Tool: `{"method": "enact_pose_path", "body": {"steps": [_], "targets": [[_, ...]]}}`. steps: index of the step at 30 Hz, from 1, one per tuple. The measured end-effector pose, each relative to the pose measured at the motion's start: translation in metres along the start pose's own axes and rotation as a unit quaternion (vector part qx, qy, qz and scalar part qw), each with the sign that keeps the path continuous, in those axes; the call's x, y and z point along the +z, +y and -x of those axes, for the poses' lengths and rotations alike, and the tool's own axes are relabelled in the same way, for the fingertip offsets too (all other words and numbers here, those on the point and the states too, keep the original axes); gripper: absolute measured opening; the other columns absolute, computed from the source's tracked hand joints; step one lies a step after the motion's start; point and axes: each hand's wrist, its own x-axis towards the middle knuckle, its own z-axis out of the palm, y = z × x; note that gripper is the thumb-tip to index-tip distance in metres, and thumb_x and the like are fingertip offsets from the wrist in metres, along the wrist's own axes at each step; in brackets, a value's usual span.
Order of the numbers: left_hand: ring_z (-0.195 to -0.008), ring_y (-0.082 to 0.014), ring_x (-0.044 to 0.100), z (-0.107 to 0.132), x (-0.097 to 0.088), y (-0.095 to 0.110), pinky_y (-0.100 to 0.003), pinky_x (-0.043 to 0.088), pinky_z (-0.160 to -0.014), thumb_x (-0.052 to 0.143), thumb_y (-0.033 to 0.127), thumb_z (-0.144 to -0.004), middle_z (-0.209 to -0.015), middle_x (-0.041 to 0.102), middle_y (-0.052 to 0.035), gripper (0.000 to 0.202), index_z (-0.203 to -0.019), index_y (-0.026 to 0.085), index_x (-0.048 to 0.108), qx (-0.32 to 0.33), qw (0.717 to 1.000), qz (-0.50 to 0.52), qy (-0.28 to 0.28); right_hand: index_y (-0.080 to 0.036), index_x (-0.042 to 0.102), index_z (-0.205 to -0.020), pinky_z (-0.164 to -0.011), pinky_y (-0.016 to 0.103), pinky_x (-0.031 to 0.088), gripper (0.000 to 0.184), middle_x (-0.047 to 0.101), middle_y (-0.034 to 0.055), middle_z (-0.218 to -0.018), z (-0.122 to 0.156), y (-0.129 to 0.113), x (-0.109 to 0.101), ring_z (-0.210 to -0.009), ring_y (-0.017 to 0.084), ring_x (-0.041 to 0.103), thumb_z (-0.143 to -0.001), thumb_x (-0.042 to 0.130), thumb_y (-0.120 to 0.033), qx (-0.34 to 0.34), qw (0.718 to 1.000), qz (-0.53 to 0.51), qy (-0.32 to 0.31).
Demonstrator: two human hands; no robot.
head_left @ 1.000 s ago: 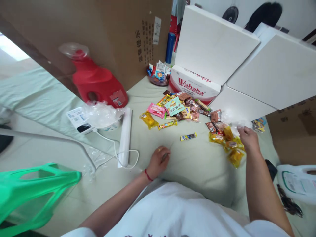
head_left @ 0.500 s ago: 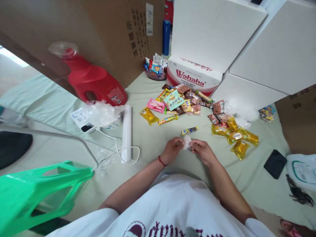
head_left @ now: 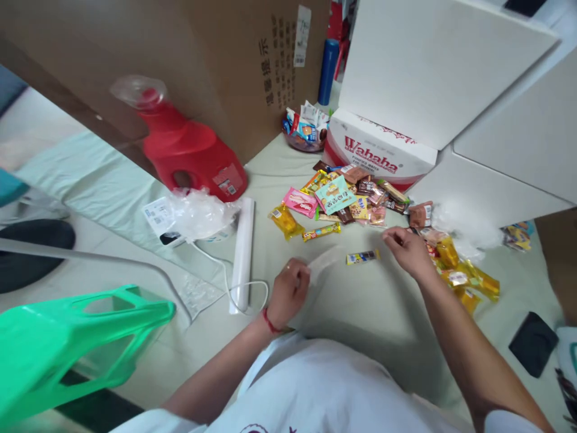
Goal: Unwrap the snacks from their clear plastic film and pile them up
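Note:
My left hand (head_left: 287, 291), with a red string at the wrist, is closed on a small clear plastic bag (head_left: 321, 267) that stretches to the right above the pale green cloth. My right hand (head_left: 408, 251) is pinched at the bag's far end, fingers curled, close to a pile of yellow and brown snack packets (head_left: 455, 270). One small striped candy bar (head_left: 362, 257) lies between my hands. A larger heap of coloured snack packets (head_left: 336, 198) lies further back.
A red detergent jug (head_left: 189, 150) stands at the left, with a crumpled clear bag (head_left: 198, 211), a white roll (head_left: 242, 252) and a cable beside it. A Wahaha box (head_left: 381, 155), white foam boards, a big cardboard sheet, a green bag (head_left: 67, 343) and a black phone (head_left: 533, 343) surround the cloth.
One second ago my hands were apart, then they met on the clear bag. Now they have pulled apart again, the right hand moving right toward the packets and stretching the bag.

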Motion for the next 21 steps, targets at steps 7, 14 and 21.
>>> {"method": "enact_pose_path", "body": {"steps": [7, 14, 21], "targets": [[-0.082, -0.0199, 0.065, 0.045, -0.002, -0.037, -0.031, 0.053, -0.072, 0.050, 0.015, -0.096, -0.094, 0.068, -0.0090, 0.013, -0.091, 0.021, 0.060, 0.157, 0.971, -0.178, -0.015, -0.007, 0.056, -0.142, -0.104, 0.045, 0.044, 0.050, 0.067, 0.0215, -0.127, -0.186, -0.140, 0.065, -0.120, 0.035, 0.056, -0.096, 0.055, -0.027, -0.251, 0.928, 0.269, -0.053], [-0.070, -0.0188, 0.062, 0.052, 0.000, -0.045, -0.030, 0.051, -0.061, 0.053, 0.009, -0.089, -0.085, 0.067, -0.0092, 0.012, -0.090, 0.019, 0.059, 0.196, 0.965, -0.175, 0.023, 0.001, 0.056, -0.138, -0.107, 0.047, 0.045, 0.046, 0.060, 0.0272, -0.137, -0.318, -0.194, 0.154, -0.131, 0.036, 0.054, -0.097, 0.057, -0.019, -0.134, 0.936, 0.318, -0.069], [-0.068, -0.0196, 0.064, 0.051, 0.000, -0.048, -0.031, 0.050, -0.059, 0.054, 0.010, -0.087, -0.082, 0.067, -0.0089, 0.013, -0.082, 0.021, 0.059, 0.192, 0.965, -0.177, 0.009, -0.005, 0.060, -0.138, -0.092, 0.039, 0.054, 0.046, 0.065, 0.0284, -0.129, -0.297, -0.186, 0.183, -0.112, 0.029, 0.070, -0.102, 0.031, -0.008, -0.082, 0.942, 0.321, -0.050]]}}
